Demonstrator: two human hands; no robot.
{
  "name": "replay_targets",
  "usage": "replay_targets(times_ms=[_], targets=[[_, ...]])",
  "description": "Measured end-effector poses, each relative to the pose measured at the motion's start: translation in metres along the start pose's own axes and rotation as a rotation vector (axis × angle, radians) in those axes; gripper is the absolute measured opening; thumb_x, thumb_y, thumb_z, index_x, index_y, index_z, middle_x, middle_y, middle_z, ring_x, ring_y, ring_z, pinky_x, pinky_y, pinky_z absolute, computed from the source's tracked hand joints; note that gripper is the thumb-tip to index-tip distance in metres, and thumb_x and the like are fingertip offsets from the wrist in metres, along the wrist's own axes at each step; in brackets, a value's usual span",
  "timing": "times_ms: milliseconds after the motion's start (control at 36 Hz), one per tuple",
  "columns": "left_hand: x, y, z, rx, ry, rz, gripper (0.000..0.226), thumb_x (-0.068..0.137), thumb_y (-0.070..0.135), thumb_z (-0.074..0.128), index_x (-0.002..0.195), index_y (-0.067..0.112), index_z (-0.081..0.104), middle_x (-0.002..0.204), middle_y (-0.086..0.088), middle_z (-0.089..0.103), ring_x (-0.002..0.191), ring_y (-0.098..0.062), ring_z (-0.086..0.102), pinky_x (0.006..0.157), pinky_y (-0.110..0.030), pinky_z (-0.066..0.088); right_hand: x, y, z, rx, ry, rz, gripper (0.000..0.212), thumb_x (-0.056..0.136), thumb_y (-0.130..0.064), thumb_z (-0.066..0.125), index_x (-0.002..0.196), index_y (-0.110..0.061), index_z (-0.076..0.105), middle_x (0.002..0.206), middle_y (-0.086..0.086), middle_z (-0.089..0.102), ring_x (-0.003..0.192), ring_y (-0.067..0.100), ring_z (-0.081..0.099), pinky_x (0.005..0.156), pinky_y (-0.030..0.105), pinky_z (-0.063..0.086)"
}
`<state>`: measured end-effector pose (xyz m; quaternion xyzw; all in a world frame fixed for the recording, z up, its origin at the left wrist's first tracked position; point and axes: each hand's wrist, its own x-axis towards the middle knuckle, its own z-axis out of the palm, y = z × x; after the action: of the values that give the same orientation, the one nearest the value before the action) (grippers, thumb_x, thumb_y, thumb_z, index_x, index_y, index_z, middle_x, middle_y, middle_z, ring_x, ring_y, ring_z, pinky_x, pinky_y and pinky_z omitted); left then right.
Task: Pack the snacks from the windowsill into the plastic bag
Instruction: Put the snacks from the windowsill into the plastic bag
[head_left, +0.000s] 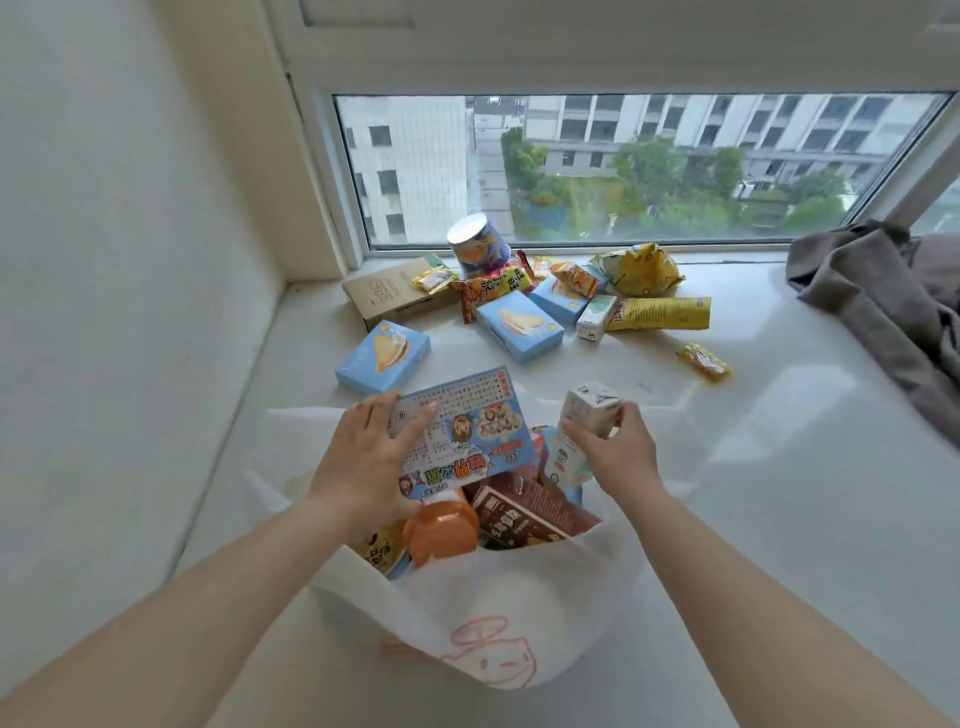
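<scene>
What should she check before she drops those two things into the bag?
1. Left hand grips the blue box: ok.
2. Right hand grips the small white carton: ok.
3. Both items are over the plastic bag mouth: ok.
4. Bag mouth is open: ok.
5. Room left inside: cannot tell; the orange lid and brown box already reach the rim.
6. Windowsill emptied: not ok, many snacks remain.

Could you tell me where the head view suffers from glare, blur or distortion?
Head view: daylight from the window leaves pale glare on the glossy windowsill; wide-angle distortion bows the window frame; fine print on the blue box in the left hand is soft.
</scene>
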<state>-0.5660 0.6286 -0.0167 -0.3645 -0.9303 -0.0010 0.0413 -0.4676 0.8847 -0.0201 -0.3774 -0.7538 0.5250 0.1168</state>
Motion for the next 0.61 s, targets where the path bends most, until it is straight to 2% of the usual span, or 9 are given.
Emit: replay_targets(times_ms=[83, 139, 222, 278, 389, 472, 528, 611], targets=[[0.003, -0.008, -0.002, 0.025, -0.056, -0.029, 0.108, 0.05, 0.07, 0.07, 0.144, 0.028, 0.037, 0.137, -0.016, 0.029, 0.123, -0.031, 0.022, 0.106, -0.048, 0.031, -0.008, 0.005, 0.007, -0.04, -0.055, 0.007, 0.039, 0.075, -0.029, 0.077, 0.099, -0.019, 0.047, 0.113, 0.004, 0.057, 0.104, 0.025, 0.059, 0.084, 0.045, 0.053], [0.005, -0.013, -0.003, 0.067, -0.093, 0.003, 0.1, 0.055, 0.068, 0.07, 0.143, 0.032, 0.038, 0.142, -0.018, 0.031, 0.125, -0.03, 0.017, 0.109, -0.047, 0.025, -0.012, 0.008, 0.009, -0.077, -0.103, 0.006, 0.037, 0.078, -0.028, 0.074, 0.101, -0.019, 0.047, 0.11, 0.002, 0.057, 0.102, 0.023, 0.058, 0.081, 0.042, 0.053], [0.008, -0.016, -0.004, 0.069, -0.125, 0.038, 0.095, 0.059, 0.067, 0.061, 0.145, 0.036, 0.033, 0.147, -0.015, 0.023, 0.129, -0.028, 0.009, 0.112, -0.042, 0.01, -0.017, 0.01, 0.008, -0.164, -0.176, 0.001, 0.034, 0.082, -0.029, 0.07, 0.103, -0.017, 0.047, 0.103, -0.002, 0.054, 0.096, 0.019, 0.054, 0.073, 0.035, 0.049], [0.009, -0.017, -0.005, 0.066, -0.127, 0.062, 0.095, 0.054, 0.069, 0.054, 0.142, 0.035, 0.038, 0.145, -0.015, 0.029, 0.128, -0.027, 0.013, 0.109, -0.041, 0.009, -0.018, 0.012, 0.007, -0.189, -0.166, 0.003, 0.033, 0.082, -0.03, 0.07, 0.101, -0.015, 0.047, 0.101, -0.002, 0.054, 0.094, 0.02, 0.055, 0.07, 0.033, 0.048], [0.013, -0.018, -0.005, 0.072, -0.1, 0.176, 0.092, 0.047, 0.077, 0.05, 0.128, 0.034, 0.056, 0.129, -0.01, 0.04, 0.118, -0.028, 0.034, 0.102, -0.039, 0.02, -0.015, 0.016, 0.006, -0.26, -0.095, -0.006, 0.036, 0.078, -0.032, 0.073, 0.095, -0.014, 0.046, 0.102, 0.001, 0.057, 0.094, 0.021, 0.055, 0.072, 0.034, 0.048], [0.018, -0.016, -0.009, 0.071, -0.136, 0.236, 0.091, 0.05, 0.079, 0.051, 0.132, 0.04, 0.049, 0.135, -0.007, 0.033, 0.123, -0.027, 0.029, 0.107, -0.038, 0.018, -0.014, 0.017, 0.005, -0.325, -0.055, -0.016, 0.039, 0.076, -0.035, 0.074, 0.094, -0.014, 0.046, 0.103, 0.002, 0.058, 0.091, 0.019, 0.054, 0.07, 0.032, 0.044], [0.021, -0.015, -0.013, 0.085, -0.149, 0.267, 0.09, 0.052, 0.078, 0.052, 0.135, 0.042, 0.044, 0.14, -0.007, 0.032, 0.126, -0.027, 0.023, 0.109, -0.037, 0.014, -0.013, 0.018, 0.006, -0.327, -0.025, -0.007, 0.04, 0.077, -0.037, 0.073, 0.096, -0.014, 0.046, 0.105, 0.003, 0.058, 0.09, 0.018, 0.053, 0.071, 0.034, 0.046], [0.026, -0.012, -0.017, 0.097, -0.195, 0.309, 0.091, 0.062, 0.072, 0.059, 0.144, 0.045, 0.027, 0.151, -0.006, 0.016, 0.132, -0.023, 0.004, 0.115, -0.036, 0.006, -0.012, 0.017, 0.006, -0.293, 0.019, 0.014, 0.042, 0.078, -0.037, 0.072, 0.102, -0.012, 0.048, 0.111, 0.005, 0.058, 0.094, 0.019, 0.054, 0.074, 0.037, 0.051]])
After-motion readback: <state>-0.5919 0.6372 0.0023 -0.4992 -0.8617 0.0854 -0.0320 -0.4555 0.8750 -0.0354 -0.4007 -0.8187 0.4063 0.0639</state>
